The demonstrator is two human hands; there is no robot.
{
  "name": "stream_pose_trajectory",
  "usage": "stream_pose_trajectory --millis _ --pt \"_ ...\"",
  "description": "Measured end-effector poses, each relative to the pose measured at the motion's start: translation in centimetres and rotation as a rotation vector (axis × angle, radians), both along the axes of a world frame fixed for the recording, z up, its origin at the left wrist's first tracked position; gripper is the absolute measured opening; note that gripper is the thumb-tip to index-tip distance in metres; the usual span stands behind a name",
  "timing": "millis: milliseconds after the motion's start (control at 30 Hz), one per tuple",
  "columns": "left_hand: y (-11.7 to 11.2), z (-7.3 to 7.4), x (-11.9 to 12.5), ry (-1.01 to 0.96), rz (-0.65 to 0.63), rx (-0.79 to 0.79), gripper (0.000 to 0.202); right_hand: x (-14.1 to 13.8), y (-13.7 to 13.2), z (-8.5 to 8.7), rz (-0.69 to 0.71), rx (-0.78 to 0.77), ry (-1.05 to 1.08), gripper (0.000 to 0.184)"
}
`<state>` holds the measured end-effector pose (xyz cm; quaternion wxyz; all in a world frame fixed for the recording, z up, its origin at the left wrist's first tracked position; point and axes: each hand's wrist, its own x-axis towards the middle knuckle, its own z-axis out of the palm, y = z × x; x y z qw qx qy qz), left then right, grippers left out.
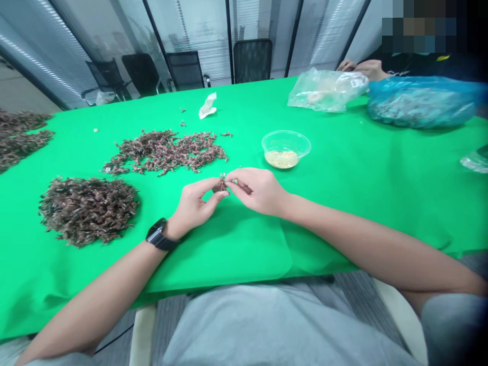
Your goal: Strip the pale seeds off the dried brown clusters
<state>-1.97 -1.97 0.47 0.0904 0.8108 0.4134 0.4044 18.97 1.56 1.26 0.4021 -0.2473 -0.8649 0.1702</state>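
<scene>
My left hand [196, 203] pinches a small, spindly brown piece [222, 185] over the green-covered worktop [236, 244], and my right hand [263, 190] grips at its right side with thumb and fingertips. Beyond my hands lies a loose, spread-out pile of similar brown pieces [168, 151]; a denser, rounded brown heap [89, 211] sits to the left. A clear, round plastic bowl [304, 146] holding pale beige grains [281, 159] stands just beyond my right hand.
</scene>
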Motion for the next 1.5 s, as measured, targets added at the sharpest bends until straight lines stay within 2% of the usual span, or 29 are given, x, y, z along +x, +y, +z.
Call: stream_pose_trajectory --millis 100,167,267,400,467,500,567,700,767,833,900,967,1033,1200,1333,1400,1500 --pt "0.0 -0.2 -0.1 0.042 0.001 0.006 0.031 -0.2 -0.4 0.1 -0.010 -0.067 0.019 0.017" --pt "0.1 -0.2 -0.4 0.105 0.005 0.040 0.028 -0.5 -0.8 0.3 -0.031 -0.205 0.074 0.015" --pt "0.2 -0.1 -0.8 0.245 0.000 0.119 0.023 -0.9 -1.2 0.7 -0.011 -0.587 0.187 0.017" --pt "0.3 0.0 -1.0 0.358 -0.012 0.187 0.020 -0.9 -0.6 1.4 0.182 -1.228 0.328 0.027" --pt "0.3 -0.1 -0.9 0.316 -0.001 0.189 0.020 -0.8 -0.2 1.5 0.278 -1.386 0.353 0.033" --pt "0.3 -0.1 -0.8 0.275 0.006 0.176 0.020 -0.8 -0.1 1.5 0.288 -1.390 0.355 0.032" --pt "0.2 -0.1 -0.6 0.183 0.018 0.122 0.022 -0.8 -0.1 1.3 0.219 -1.236 0.337 0.027" --pt "0.1 0.0 -0.2 0.085 0.030 0.008 0.026 -0.7 -0.4 0.6 -0.004 -0.581 0.231 0.019" --pt "0.1 0.1 -0.1 0.071 0.020 -0.009 0.027 -0.6 -0.5 0.3 -0.048 -0.366 0.155 0.015" --pt "0.0 0.1 -0.1 0.068 0.006 -0.020 0.027 -0.4 -0.6 0.2 -0.056 -0.281 0.097 0.014" --pt "0.0 -0.1 -0.1 0.075 0.002 -0.027 0.028 -0.4 -0.7 0.3 -0.055 -0.272 0.086 0.014" --pt "0.1 -0.3 -0.2 0.095 0.003 -0.003 0.028 -0.6 -0.9 0.3 -0.054 -0.334 0.117 0.014" --pt "0.1 -0.5 -0.3 0.154 0.007 0.043 0.026 -0.8 -1.0 0.5 -0.037 -0.504 0.179 0.015" --pt "0.3 -0.5 -0.5 0.349 0.039 0.189 0.023 -1.2 -0.6 1.2 0.072 -1.165 0.391 0.023" --pt "0.4 -0.2 -0.7 0.424 0.009 0.241 0.021 -0.9 -0.1 1.7 0.217 -1.588 0.449 0.035" --pt "0.3 -0.2 -0.6 0.402 0.006 0.206 0.022 -0.7 0.2 1.6 0.265 -1.662 0.449 0.035" --pt "0.4 -0.2 -0.3 0.209 0.045 0.029 0.026 -0.7 0.5 1.1 0.239 -1.520 0.466 0.028"
